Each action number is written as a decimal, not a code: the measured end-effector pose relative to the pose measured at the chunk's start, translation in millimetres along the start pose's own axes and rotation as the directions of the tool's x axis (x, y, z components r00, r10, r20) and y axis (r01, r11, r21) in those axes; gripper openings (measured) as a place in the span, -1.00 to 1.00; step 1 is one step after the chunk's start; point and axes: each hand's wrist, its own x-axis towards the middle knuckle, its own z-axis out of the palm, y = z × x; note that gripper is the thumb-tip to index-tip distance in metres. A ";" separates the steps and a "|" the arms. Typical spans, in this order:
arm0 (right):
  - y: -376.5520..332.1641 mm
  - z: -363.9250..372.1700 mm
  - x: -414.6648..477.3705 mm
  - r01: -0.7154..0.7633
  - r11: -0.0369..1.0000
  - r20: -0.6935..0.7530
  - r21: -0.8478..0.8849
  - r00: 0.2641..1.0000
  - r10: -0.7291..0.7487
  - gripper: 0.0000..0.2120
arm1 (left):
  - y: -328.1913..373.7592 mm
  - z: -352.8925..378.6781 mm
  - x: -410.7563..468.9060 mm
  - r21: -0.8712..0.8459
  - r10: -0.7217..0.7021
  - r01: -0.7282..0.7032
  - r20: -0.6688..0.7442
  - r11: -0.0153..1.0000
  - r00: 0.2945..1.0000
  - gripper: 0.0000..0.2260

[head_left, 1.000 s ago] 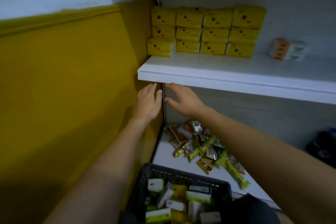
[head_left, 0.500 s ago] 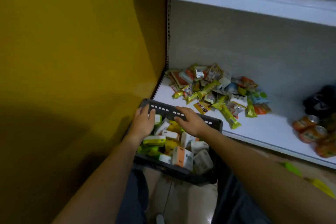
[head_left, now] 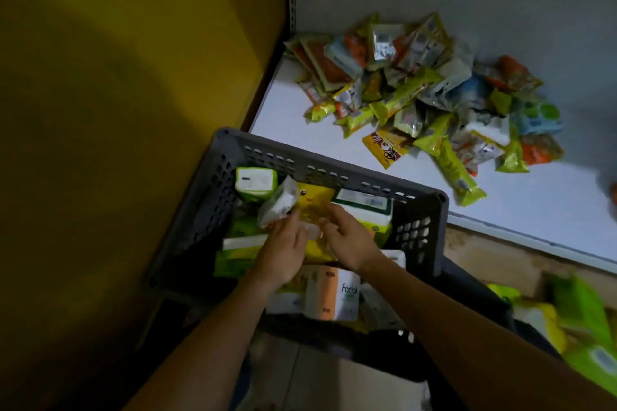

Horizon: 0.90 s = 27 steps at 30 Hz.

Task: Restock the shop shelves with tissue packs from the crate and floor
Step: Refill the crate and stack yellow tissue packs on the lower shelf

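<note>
Down inside the grey crate [head_left: 300, 157], beside the yellow wall [head_left: 117, 110] and in front of the white shelf [head_left: 534, 210], we have both grips among the tissue packs. Our right grip [head_left: 350, 243] curls fingers and thumb onto the yellow pack [head_left: 314, 200] with the printed face, pinching its wrapper near the crate's middle. Our left grip [head_left: 283, 253] lies just beside it, fingertips against a small pale pack [head_left: 278, 203] tilted over the yellow one. We cannot tell whether it holds that pack or only touches it. A green-and-white pack [head_left: 255, 182] sits in the far left corner. An orange-and-white pack [head_left: 334, 297] marked "Facial" lies at the near side, under our wrists. On the shelf, a loose heap of snack packets [head_left: 417, 93] lies near the back corner. To the right, green packs [head_left: 584, 320] lie on the floor.
</note>
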 end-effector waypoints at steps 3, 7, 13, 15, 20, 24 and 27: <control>9.8 16.0 36.2 -0.091 0.983 -0.001 0.160 0.996 0.092 -0.58 | -7.6 19.7 45.6 -0.047 -0.025 0.026 0.020 0.999 0.999 -0.57; 24.1 34.0 65.9 -0.180 0.954 -0.039 0.241 0.980 0.194 -0.56 | -21.1 34.4 90.7 -0.002 -0.032 0.032 0.125 0.999 0.992 -0.53; 46.3 52.5 69.4 -0.220 0.960 -0.229 0.173 0.939 0.257 -0.51 | -39.6 23.6 130.2 0.383 -0.133 0.095 0.075 0.919 0.988 -0.47; 53.2 58.8 67.0 -0.248 0.952 -0.290 0.179 0.912 0.292 -0.52 | -48.5 18.6 133.9 0.475 -0.137 0.072 0.104 0.877 0.985 -0.47; 59.1 61.0 75.8 -0.353 0.892 -0.192 0.283 0.890 0.414 -0.48 | -52.0 16.2 134.9 0.417 -0.090 0.005 0.184 0.909 0.979 -0.49; 49.0 57.8 100.7 -0.230 0.894 -0.135 0.386 0.944 0.301 -0.49 | -62.5 20.9 146.4 0.368 -0.093 0.020 0.181 0.930 0.979 -0.49; 51.4 57.0 120.7 -0.206 0.894 -0.140 0.397 0.949 0.281 -0.50 | -61.1 26.0 153.3 0.353 -0.130 0.057 0.189 0.934 0.973 -0.49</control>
